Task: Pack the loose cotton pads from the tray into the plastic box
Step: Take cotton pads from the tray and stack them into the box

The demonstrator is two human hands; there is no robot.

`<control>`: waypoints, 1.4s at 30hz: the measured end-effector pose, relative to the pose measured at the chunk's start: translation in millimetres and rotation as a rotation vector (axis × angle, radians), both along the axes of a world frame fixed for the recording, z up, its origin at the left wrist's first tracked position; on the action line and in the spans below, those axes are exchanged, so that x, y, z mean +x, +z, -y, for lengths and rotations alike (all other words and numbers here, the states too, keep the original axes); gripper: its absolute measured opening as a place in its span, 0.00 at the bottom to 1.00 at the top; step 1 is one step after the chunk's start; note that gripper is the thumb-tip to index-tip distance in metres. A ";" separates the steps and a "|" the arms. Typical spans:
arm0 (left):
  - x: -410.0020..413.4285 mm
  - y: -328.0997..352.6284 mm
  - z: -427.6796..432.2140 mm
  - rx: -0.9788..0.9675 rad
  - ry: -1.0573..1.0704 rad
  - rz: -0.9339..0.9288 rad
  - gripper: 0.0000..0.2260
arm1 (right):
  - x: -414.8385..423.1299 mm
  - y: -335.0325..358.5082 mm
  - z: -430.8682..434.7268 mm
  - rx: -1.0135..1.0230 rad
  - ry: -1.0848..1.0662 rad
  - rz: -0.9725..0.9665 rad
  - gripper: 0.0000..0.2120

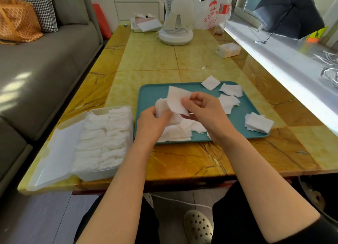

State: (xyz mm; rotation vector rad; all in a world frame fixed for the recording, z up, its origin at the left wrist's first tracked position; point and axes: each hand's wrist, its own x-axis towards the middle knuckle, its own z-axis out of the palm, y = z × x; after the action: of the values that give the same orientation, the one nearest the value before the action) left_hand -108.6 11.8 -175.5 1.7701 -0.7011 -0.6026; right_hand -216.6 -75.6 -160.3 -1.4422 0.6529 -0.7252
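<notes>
White cotton pads (231,89) are lying on the teal tray (151,93) — the right hand (204,110) is pinching one pad (176,100), the left hand (153,123) clutching a small stack (161,106) — beside the nearly full plastic box (102,174).

Red "开心" on plastic bag (210,15)

Table top (155,57) is showing as glossy yellow veined stone or a look-alike, throwing back window glare; tray (151,93) is reading as smooth matt teal plastic. Cotton pads (258,123) are looking soft, fibrous and matt, edges slightly fuzzy, while the plastic box (102,174) and its open lid (54,157) are appearing translucent white, smooth, faintly shiny. Sofa (45,70) is presenting grey woven cloth, matt.
</notes>
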 end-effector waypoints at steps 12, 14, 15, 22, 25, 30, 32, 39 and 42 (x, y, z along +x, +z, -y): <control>-6.6 6.4 -0.9 -0.031 -0.144 -0.117 0.05 | 3.3 -17.4 5.2 -0.336 -0.123 -0.205 0.05; -6.3 6.6 -0.9 -0.037 -0.143 -0.134 0.06 | 3.5 -17.5 4.8 -0.355 -0.145 -0.197 0.05; -6.3 7.1 -1.0 -0.039 -0.145 -0.143 0.06 | 3.8 -17.7 4.7 -0.372 -0.161 -0.192 0.05; -7.3 12.4 -2.7 -0.042 -0.167 -0.212 0.14 | 4.5 -19.2 0.3 -0.472 -0.200 -0.185 0.05; -6.0 7.9 -3.0 0.008 -0.152 -0.051 0.06 | 5.7 -21.3 0.5 -0.509 -0.191 -0.223 0.04; -1.9 3.9 -4.0 0.027 -0.087 0.029 0.06 | 6.5 -20.7 1.7 -0.692 -0.241 -0.221 0.12; -0.4 1.6 -4.9 0.032 -0.106 0.057 0.08 | 5.0 -18.0 1.0 -0.723 -0.146 -0.198 0.20; 1.1 -3.5 -5.0 0.055 -0.225 0.226 0.07 | 2.0 -19.4 6.9 -0.749 0.049 -0.304 0.24; 1.1 -5.6 -5.4 0.059 -0.229 0.306 0.04 | 1.8 -17.9 6.4 -0.730 0.059 -0.292 0.13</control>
State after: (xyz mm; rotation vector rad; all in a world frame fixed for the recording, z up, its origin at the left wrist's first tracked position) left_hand -107.6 17.2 -181.1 1.8715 -1.1187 -0.5127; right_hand -214.8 -81.9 -178.2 -2.2604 0.5857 -0.7493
